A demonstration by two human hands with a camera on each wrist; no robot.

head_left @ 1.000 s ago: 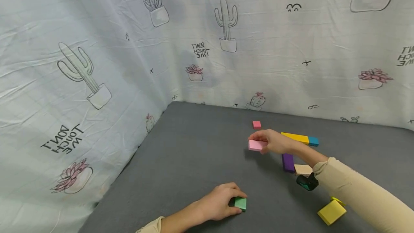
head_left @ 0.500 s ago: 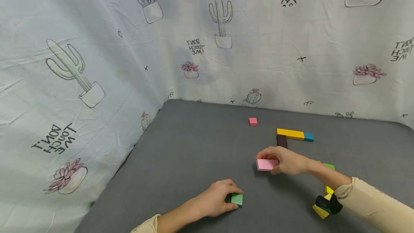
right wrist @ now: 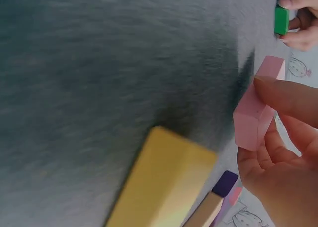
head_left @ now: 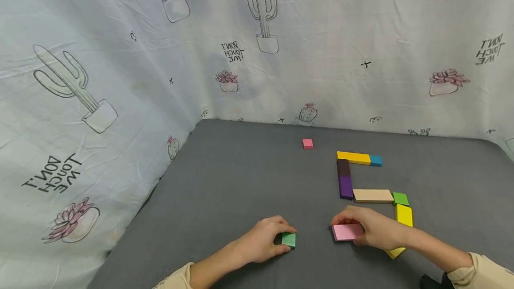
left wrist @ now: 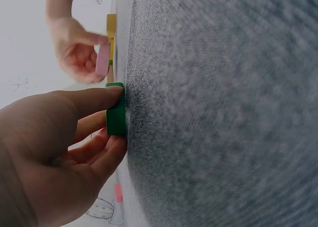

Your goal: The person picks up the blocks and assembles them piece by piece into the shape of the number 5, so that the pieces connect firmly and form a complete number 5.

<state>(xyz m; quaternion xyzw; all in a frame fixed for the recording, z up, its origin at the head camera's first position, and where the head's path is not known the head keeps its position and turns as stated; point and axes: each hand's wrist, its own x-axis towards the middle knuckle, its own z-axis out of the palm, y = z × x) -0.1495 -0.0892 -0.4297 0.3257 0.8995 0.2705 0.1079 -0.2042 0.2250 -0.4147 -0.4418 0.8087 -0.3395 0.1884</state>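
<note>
My left hand [head_left: 262,241] pinches a small green block [head_left: 288,240] between thumb and fingers, low at the grey tabletop; the left wrist view has the green block [left wrist: 116,113] right at the surface. In my right hand [head_left: 379,228] is a pink rectangular block [head_left: 345,233], gripped by its long sides. A shadow falls on the cloth beside the pink block [right wrist: 261,103] in the right wrist view. Just beyond and under the right hand lie a yellow block [head_left: 404,215] and a second yellow block [head_left: 395,252], set at an angle and partly hidden by the wrist.
Blocks form an angular, S-like line: orange-yellow [head_left: 353,158], blue [head_left: 375,160], dark brown [head_left: 343,167], purple [head_left: 346,187], beige [head_left: 373,196] and bright green [head_left: 400,198]. A small coral-pink block [head_left: 307,144] lies apart at the back. Cactus-print cloth [head_left: 321,57] hangs behind the table.
My right hand has carried the pink block toward me and rightward, uncovering the line of blocks. The left hand keeps its grip on the green block. The head view has shifted slightly.
</note>
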